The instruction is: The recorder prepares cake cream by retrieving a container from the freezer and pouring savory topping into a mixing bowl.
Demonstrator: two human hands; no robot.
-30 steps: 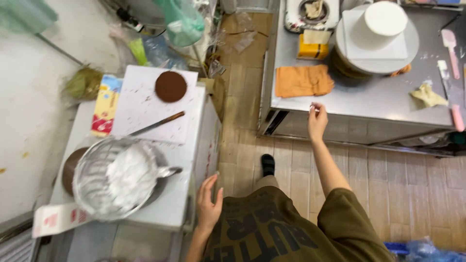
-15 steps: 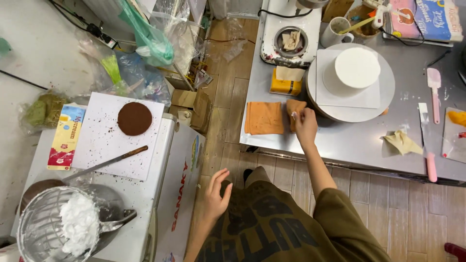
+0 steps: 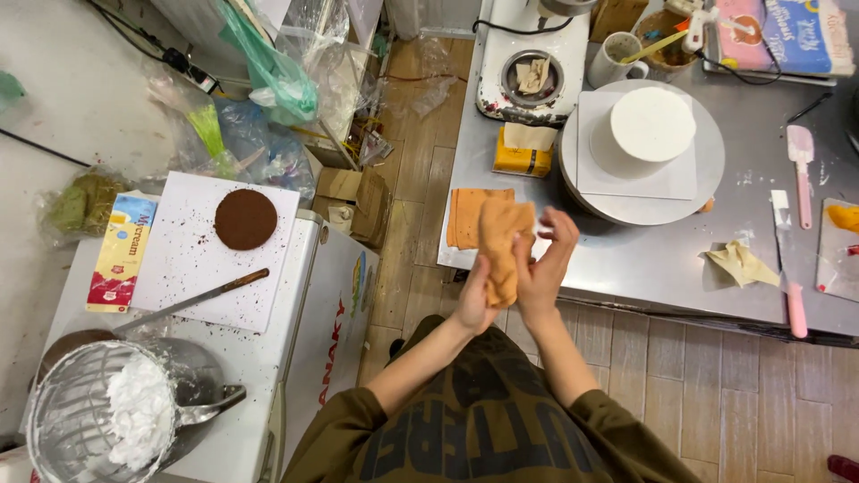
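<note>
Now both your hands meet in front of your chest, over the near edge of the steel worktable [image 3: 644, 268]. Your left hand [image 3: 476, 300] grips the lower part of an orange cleaning cloth [image 3: 501, 246]; your right hand [image 3: 544, 259] presses against its other side, fingers spread and partly wrapped round it. The cloth hangs crumpled and upright between the two palms, clear of the table.

Packages and labels, by place:
- A second folded orange cloth [image 3: 463, 215] lies flat on the table's left corner, just behind the held one.
- A small yellow box with paper tissue sticking out of its top [image 3: 523, 152] sits just beyond that, beside the round turntable [image 3: 707, 179] carrying a white square board and a white frosted round cake [image 3: 651, 123].
- A tall carton, yellow and blue above with a red band below [image 3: 121, 255], lies flat at the left edge of the white chest lid, touching a white cutting board [image 3: 197, 268] that bears a dark brown round cake layer [image 3: 245, 219] and a long knife with a wooden handle [image 3: 192, 300].
- Red lettering runs down the chest's white front panel [image 3: 335, 331].
- A brown cardboard box [image 3: 353, 197] stands on the floor between chest and table.
- A green plastic bag [image 3: 273, 76] hangs further back.
- A colourful pink and blue flat package [image 3: 787, 31] lies at the table's far right corner.
</note>
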